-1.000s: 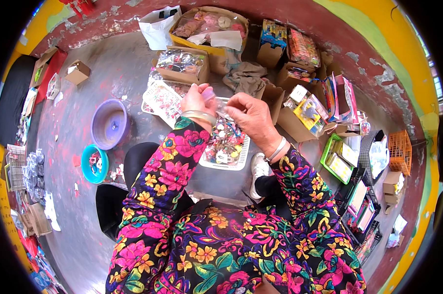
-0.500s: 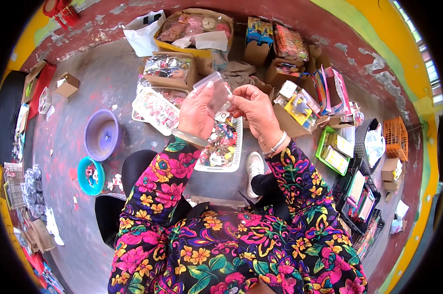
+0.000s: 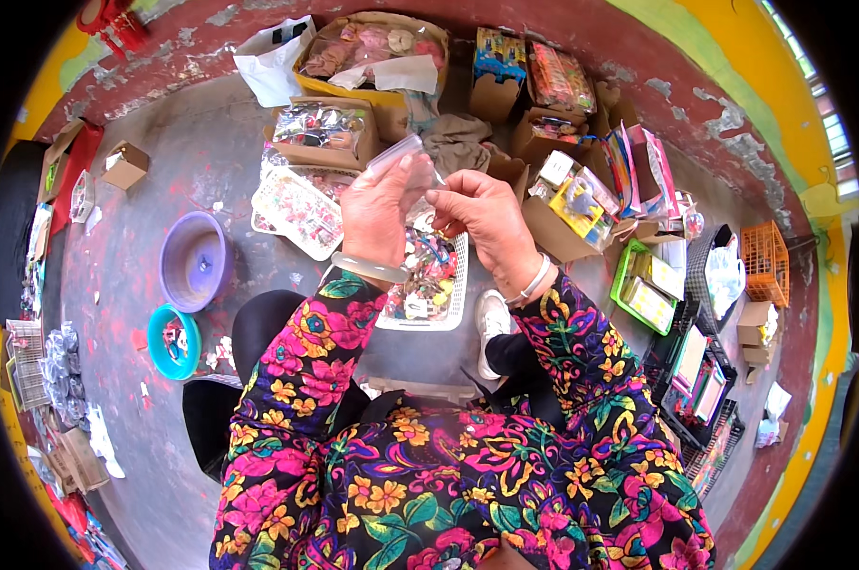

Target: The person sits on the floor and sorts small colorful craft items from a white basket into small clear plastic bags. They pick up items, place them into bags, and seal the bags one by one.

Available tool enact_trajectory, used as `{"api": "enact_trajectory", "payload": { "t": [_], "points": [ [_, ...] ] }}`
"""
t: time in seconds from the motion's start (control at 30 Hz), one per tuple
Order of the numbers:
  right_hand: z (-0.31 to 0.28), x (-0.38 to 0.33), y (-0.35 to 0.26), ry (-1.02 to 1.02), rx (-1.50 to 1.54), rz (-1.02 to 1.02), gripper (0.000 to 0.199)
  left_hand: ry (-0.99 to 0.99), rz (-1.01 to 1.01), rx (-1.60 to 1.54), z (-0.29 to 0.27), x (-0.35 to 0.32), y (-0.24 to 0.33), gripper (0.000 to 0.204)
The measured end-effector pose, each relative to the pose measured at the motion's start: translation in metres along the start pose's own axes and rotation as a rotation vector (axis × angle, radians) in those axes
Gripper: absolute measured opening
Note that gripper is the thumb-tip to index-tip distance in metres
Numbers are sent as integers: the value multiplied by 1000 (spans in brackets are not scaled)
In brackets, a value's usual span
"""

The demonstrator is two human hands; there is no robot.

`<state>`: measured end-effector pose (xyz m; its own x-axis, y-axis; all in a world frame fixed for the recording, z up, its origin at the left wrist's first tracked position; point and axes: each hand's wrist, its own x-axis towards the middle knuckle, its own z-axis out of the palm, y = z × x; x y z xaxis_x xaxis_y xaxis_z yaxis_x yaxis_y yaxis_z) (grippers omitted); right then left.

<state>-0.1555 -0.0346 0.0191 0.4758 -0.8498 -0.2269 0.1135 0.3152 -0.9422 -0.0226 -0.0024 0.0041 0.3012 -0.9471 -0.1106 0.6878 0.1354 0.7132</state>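
Note:
Between my hands is a small clear plastic bag [image 3: 403, 152]. My left hand [image 3: 376, 211] grips it, thumb against its upper part. The thumb and fingertips of my right hand [image 3: 486, 217] are pinched together at the bag's right edge; whether they hold a small item or the bag itself is too small to make out. Below both hands a white plastic basket [image 3: 460, 285] stands on the floor, filled with small colourful pieces. To its left a white tray [image 3: 296, 211] holds many little red and white pieces.
On the left stand a purple basin [image 3: 166, 261] and a turquoise basin [image 3: 154, 344] with small pieces inside. Cardboard boxes of packets [image 3: 320, 133] line the far side. At right are a green basket [image 3: 626, 302], black crates [image 3: 700, 418] and an orange crate [image 3: 766, 261].
My right hand has shifted slightly left and down against the bag, its fingers curling more. The bag has tilted a little in my left hand. The whole view has moved slightly.

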Motion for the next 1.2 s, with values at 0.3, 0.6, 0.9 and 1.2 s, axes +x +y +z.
{"api": "enact_trajectory", "payload": {
  "t": [0.3, 0.6, 0.9, 1.2],
  "points": [
    [-14, 6, -5, -17, 134, 99, 19, -215, -84, 98, -1, -3, -6, 24],
    [-17, 4, -10, -20, 28, -15, 11, -161, -257, -160, -2, 2, 0, 37],
    [-7, -3, -15, -5, -58, -107, 17, -281, -260, -77, -2, 2, -2, 28],
    [-25, 1, -27, -193, -330, -203, 28, -269, -214, -10, 1, -2, 8, 28]
  ]
}}
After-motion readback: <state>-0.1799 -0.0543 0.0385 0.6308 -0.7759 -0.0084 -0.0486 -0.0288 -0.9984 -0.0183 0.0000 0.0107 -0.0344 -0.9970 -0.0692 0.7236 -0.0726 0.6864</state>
